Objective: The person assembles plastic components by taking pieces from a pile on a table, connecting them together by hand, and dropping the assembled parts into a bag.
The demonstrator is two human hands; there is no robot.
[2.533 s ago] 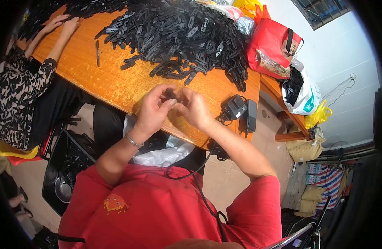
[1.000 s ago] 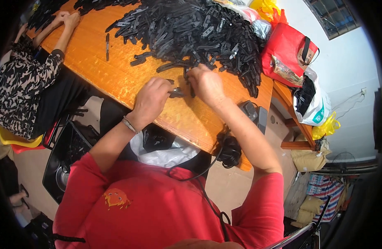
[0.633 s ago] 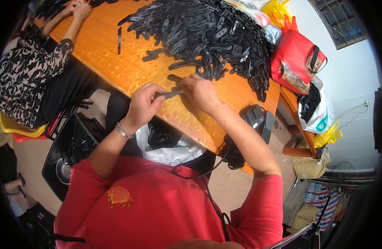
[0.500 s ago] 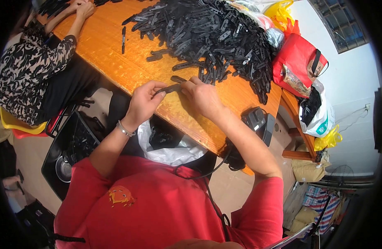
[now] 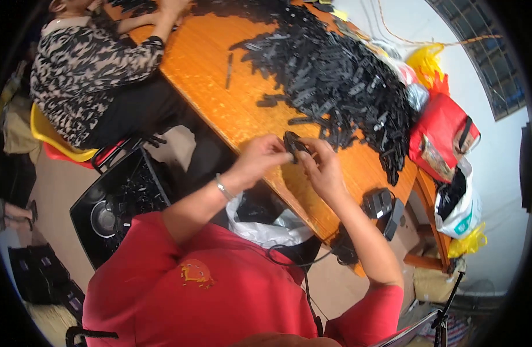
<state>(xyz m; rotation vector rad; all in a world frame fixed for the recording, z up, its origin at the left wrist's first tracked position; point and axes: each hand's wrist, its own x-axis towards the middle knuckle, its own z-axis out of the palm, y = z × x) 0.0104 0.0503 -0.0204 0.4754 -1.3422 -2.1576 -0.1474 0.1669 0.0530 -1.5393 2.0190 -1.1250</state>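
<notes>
A slim black plastic part (image 5: 292, 142) is held between my two hands over the near edge of the table, tilted upright. My left hand (image 5: 260, 162) pinches its lower end with thumb and fingertips. From the other side, my right hand (image 5: 325, 169) has closed its fingers on the same part. Just beyond my hands spreads a large heap of similar black plastic parts (image 5: 335, 81), with a few strays along its near side. The part's finer shape is partly hidden by my fingers.
A pen-like stick (image 5: 229, 70) lies on the wooden table (image 5: 202, 87). Black boxy devices (image 5: 378, 203) with a cable sit at the right corner. A red bag (image 5: 439, 136) stands beyond. Left, a co-worker's patterned sleeve (image 5: 130, 65) reaches the table; a black bin (image 5: 84, 211) holds a metal bowl.
The view has shifted, so the table sits further right. The part between my hands has turned from lying nearly level to upright, and my hands have drawn closer around it.
</notes>
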